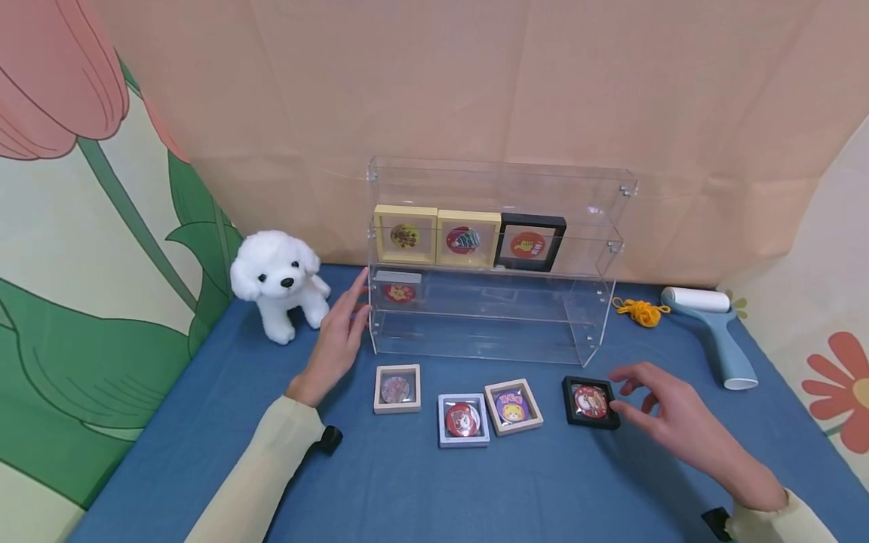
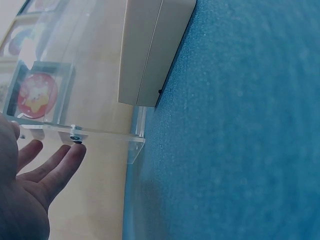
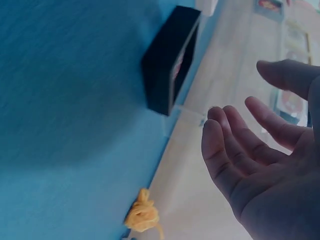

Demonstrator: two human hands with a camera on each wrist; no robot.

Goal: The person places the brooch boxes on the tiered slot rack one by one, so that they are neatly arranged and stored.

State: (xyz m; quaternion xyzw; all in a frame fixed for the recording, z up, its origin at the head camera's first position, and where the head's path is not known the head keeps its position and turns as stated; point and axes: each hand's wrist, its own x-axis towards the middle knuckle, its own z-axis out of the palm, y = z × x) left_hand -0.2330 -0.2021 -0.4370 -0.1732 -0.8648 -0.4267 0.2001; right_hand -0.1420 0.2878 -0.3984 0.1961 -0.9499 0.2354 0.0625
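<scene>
At the left side of a clear acrylic shelf (image 1: 489, 351), my left hand (image 1: 339, 332) rests its extended fingers by the side panel. The left wrist view shows those fingers (image 2: 62, 167) beside the panel's edge. My right hand (image 1: 679, 415) hovers just right of a small black frame (image 1: 591, 403) with a red round badge, thumb and fingers apart. A gap shows between that hand and the black frame (image 3: 170, 60) in the right wrist view. Left of it on the cloth lie a purple-badge frame (image 1: 513, 407), a white frame with a red badge (image 1: 463, 421) and a cream frame (image 1: 397, 389).
On the shelf's upper tier stand two yellow frames (image 1: 468, 238) and a black frame (image 1: 531, 243); a pale frame (image 1: 398, 288) sits below. A white plush dog (image 1: 278, 283) is at left. Orange cord (image 1: 640, 311) and a blue-handled lint roller (image 1: 723, 339) lie at right.
</scene>
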